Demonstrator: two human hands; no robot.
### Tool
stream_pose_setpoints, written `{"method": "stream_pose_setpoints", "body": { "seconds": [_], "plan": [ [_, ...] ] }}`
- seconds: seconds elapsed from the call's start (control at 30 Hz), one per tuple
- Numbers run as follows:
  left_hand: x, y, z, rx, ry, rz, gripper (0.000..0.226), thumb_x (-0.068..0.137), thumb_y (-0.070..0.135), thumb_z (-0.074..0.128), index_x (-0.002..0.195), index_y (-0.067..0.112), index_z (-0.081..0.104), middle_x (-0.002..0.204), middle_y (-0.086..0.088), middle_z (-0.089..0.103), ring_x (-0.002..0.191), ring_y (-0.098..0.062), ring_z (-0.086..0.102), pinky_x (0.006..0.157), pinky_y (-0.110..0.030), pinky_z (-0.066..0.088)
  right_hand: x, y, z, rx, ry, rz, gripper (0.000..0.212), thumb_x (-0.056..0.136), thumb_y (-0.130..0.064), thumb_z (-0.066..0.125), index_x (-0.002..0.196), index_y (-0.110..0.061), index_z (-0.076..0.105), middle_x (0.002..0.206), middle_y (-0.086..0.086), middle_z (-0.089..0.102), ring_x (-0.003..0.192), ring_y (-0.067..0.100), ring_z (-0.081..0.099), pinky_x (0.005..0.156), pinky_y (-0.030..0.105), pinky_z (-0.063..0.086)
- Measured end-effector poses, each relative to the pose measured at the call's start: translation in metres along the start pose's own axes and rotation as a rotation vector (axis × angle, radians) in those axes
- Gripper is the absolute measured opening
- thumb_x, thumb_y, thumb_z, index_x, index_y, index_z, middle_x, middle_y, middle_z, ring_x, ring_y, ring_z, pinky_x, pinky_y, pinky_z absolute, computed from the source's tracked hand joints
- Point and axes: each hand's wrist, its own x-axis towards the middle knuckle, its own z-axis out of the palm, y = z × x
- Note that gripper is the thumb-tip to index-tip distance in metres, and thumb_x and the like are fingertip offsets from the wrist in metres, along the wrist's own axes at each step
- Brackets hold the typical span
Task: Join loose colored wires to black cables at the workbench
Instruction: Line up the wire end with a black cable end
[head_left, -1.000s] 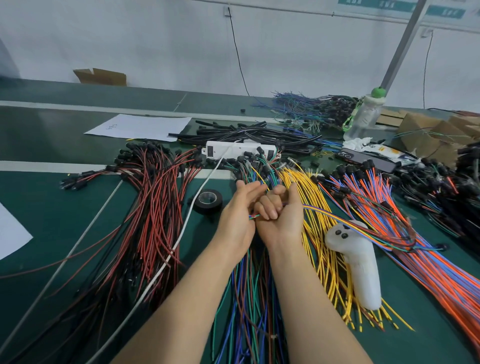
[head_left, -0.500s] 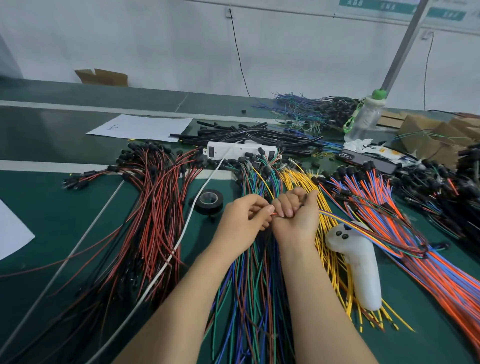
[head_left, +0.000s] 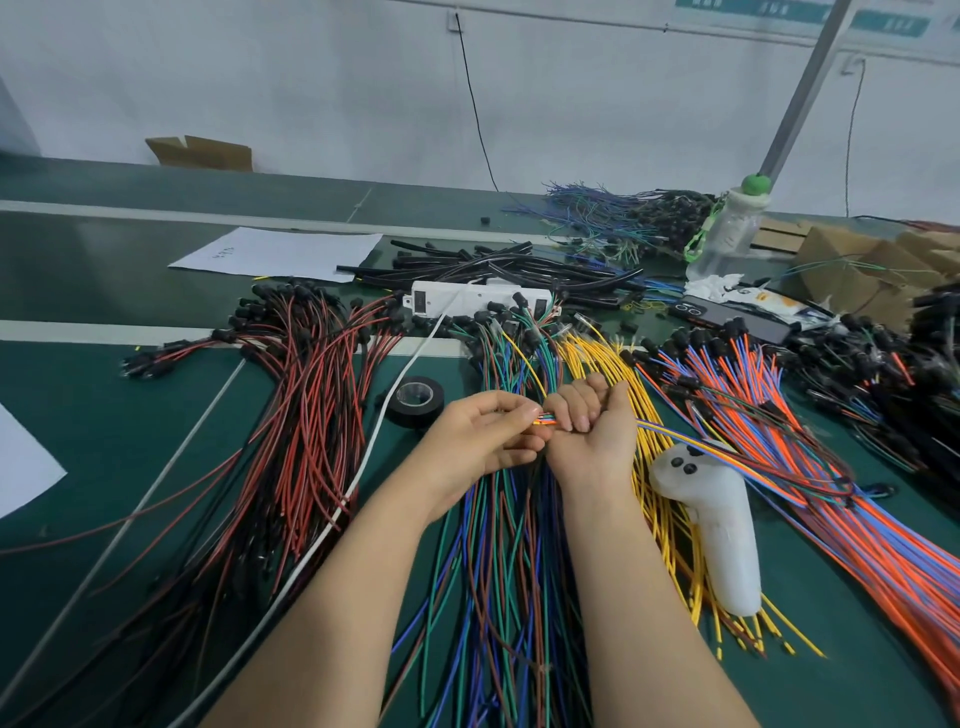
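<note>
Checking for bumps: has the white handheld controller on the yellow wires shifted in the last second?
No. The white handheld controller lies on the yellow wires, unchanged relative to the black tape roll.

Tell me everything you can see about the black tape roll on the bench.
The black tape roll is a glossy ring, apparently electrical tape, with a pale inner core. It lies flat on the green mat, between the red-and-black wire bundle and the left hand. The white cable runs past its left edge; contact is unclear. Nothing holds it.
</note>
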Motion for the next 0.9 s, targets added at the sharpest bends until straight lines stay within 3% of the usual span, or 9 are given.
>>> {"method": "stream_pose_setpoints", "body": {
  "seconds": [0.4, 0.67, 0.9],
  "plan": [
    [-0.0027, 0.0039, -0.0022, -0.102, -0.039, -0.058, 0.010, 0.091, 0.003, 0.055, 0.095, 0.006, 0.064, 0.071, -0.004, 0.068, 0.064, -0.007, 0.065, 0.062, -0.016, 0.054, -0.0002, 0.0039, -0.0017, 0.059, -0.035, 0.036, 0.045, 0.103, -0.040, 0.032, 0.069, -0.012, 0.044, 0.040, -0.007, 0.025, 0.029, 0.006, 0.023, 0.031, 0.017, 0.022],
    [-0.0032, 0.0058, -0.0024, -0.196, -0.063, -0.089, 0.017, 0.095, 0.012, 0.050, 0.094, 0.006, 0.066, 0.076, -0.006, 0.068, 0.068, -0.010, 0.067, 0.064, -0.018, 0.056, -0.0005, 0.0029, -0.0001, 0.059, -0.041, 0.029, 0.045, 0.102, -0.039, 0.032, 0.069, -0.012, 0.044, 0.040, -0.006, 0.026, 0.029, 0.007, 0.023, 0.031, 0.018, 0.023],
    [-0.0019, 0.0033, -0.0017, -0.168, -0.042, -0.087, 0.009, 0.091, 0.005, 0.054, 0.092, 0.007, 0.063, 0.070, -0.004, 0.068, 0.064, -0.007, 0.065, 0.063, -0.017, 0.055, -0.0001, 0.0039, -0.0010, 0.037, -0.044, 0.037, 0.046, 0.102, -0.040, 0.033, 0.068, -0.012, 0.045, 0.039, -0.006, 0.026, 0.029, 0.006, 0.023, 0.031, 0.018, 0.022]
  ]
}}
